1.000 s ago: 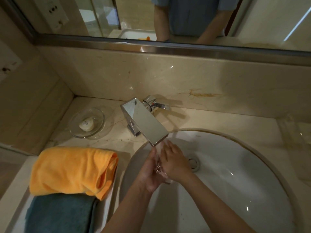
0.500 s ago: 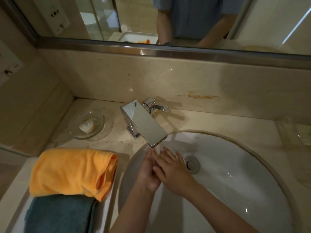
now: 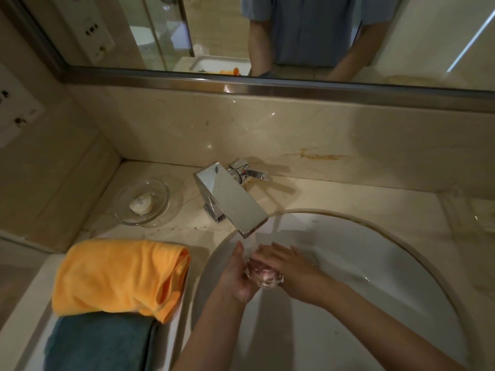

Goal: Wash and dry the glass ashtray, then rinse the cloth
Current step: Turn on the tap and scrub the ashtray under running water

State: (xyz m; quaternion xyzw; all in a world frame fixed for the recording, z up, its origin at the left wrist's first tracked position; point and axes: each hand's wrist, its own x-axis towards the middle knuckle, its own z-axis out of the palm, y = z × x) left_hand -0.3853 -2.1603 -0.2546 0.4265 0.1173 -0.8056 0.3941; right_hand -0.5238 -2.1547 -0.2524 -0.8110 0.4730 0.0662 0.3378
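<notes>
I hold the ashtray (image 3: 263, 275) under the tap (image 3: 231, 200), over the sink (image 3: 375, 263).
My left hand (image 3: 238, 274) cups it, now uncovered; right hand (image 3: 288, 265), fingers straight, has slid right.

Over the white basin (image 3: 375, 263), the left hand (image 3: 238, 277) cradles the glass ashtray (image 3: 263, 275) under the tap (image 3: 233, 199); the right hand (image 3: 289, 263) lies flat on it.

Bathroom vanity, beige marble: counter (image 3: 334, 194) with matching backsplash (image 3: 267, 129). White oval basin (image 3: 375, 263) set into the top; square chrome tap (image 3: 230, 202) with lever (image 3: 251, 172) behind. Metal-framed mirror (image 3: 214, 36) above. Socket plate (image 3: 16, 108) on the left wall. Light was dim and warm.
</notes>
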